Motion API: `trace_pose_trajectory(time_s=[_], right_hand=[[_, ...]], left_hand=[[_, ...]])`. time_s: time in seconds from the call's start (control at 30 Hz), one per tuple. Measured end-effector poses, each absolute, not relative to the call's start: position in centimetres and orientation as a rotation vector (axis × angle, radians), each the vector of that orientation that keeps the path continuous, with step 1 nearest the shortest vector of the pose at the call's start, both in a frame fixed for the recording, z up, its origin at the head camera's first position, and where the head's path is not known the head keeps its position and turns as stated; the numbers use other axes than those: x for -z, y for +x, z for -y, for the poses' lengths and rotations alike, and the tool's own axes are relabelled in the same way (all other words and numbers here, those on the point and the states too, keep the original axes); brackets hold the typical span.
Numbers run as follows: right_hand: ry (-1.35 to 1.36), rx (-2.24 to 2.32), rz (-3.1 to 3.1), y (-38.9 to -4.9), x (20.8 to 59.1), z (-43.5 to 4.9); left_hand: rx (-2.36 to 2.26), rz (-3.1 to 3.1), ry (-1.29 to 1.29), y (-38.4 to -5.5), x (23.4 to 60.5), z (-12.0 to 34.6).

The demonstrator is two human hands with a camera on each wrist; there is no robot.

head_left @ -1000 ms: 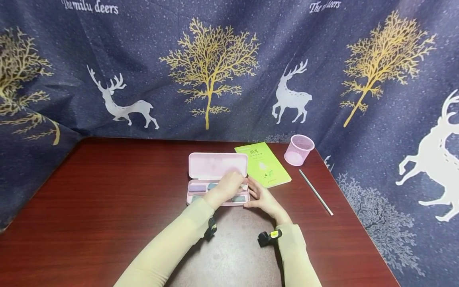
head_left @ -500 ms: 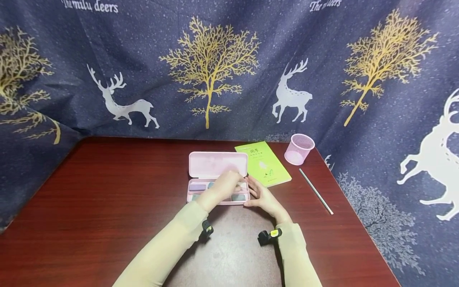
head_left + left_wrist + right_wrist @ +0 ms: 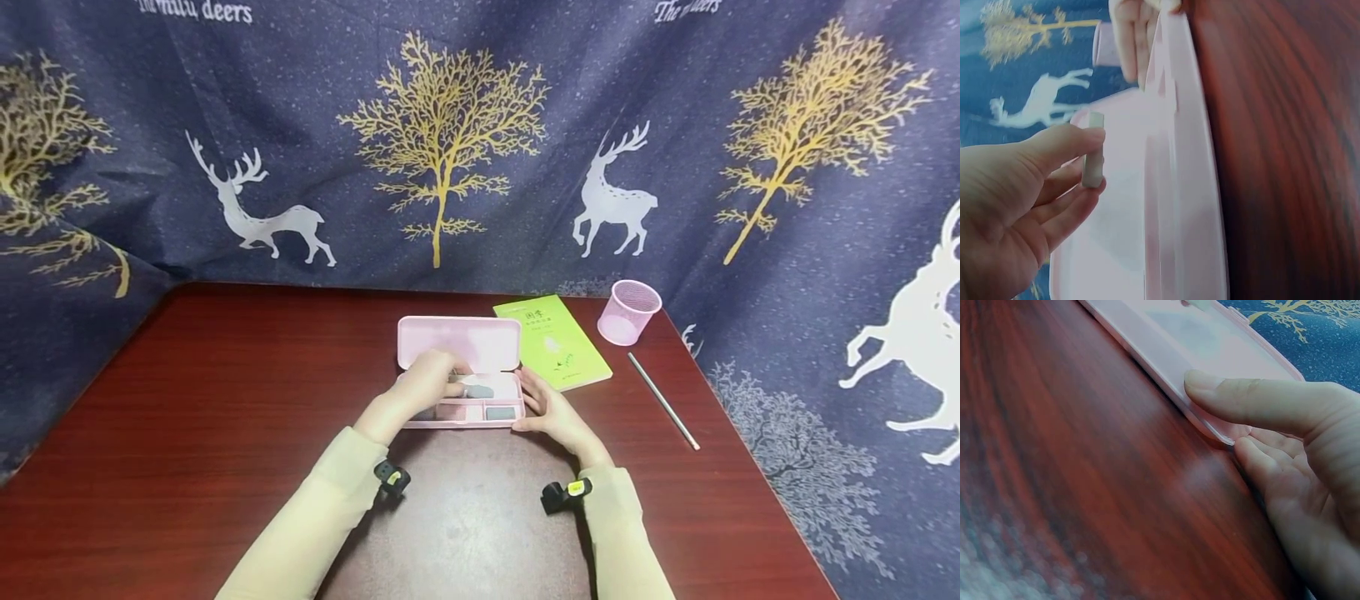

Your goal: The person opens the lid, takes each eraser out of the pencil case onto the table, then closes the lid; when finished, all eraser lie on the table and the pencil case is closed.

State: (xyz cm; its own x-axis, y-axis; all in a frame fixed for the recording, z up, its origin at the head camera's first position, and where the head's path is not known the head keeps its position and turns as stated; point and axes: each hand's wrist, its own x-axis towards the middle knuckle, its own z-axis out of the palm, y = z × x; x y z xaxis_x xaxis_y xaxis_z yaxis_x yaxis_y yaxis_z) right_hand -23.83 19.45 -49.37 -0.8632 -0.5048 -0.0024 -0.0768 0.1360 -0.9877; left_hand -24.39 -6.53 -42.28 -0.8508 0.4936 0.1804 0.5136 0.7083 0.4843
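A pink pencil case [image 3: 498, 344] lies on the table with its lid up and its tray divided into compartments. My left hand [image 3: 420, 390] is over the tray's left half, hiding part of it. Thumb and fingers there pinch a small pale grey eraser [image 3: 1094, 156] upright above the case in the left wrist view. At the case's right end my right hand [image 3: 553, 419] grips the corner, thumb on the front rim and fingers round the side. A grey block [image 3: 480, 392] sits in the back compartment, another grey piece [image 3: 501, 413] in the front right one.
Behind the case to the right lies a green book [image 3: 555, 346]. A pink mesh pen cup [image 3: 628, 315] stands at the back right of the dark red table [image 3: 262, 375], with a grey pencil [image 3: 663, 402] in front. A patterned cloth [image 3: 495, 208] hangs behind.
My left hand has moved left along the tray, uncovering the compartments on the right. The right hand stays on the case's right end.
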Motion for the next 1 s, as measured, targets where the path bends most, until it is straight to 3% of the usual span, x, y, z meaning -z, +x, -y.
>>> trace_pose_trajectory(time_s=[0.63,1.0], right_hand=[[-0.547,1.784,-2.075,-23.6,49.2,-19.5],[-0.579,1.767,-2.097,-23.7,49.2,-19.5]], left_hand=[[1.008,2.817,-0.627,-24.5,43.9,15.3],[1.008,2.925,-0.483,-23.9,44.5,17.8]])
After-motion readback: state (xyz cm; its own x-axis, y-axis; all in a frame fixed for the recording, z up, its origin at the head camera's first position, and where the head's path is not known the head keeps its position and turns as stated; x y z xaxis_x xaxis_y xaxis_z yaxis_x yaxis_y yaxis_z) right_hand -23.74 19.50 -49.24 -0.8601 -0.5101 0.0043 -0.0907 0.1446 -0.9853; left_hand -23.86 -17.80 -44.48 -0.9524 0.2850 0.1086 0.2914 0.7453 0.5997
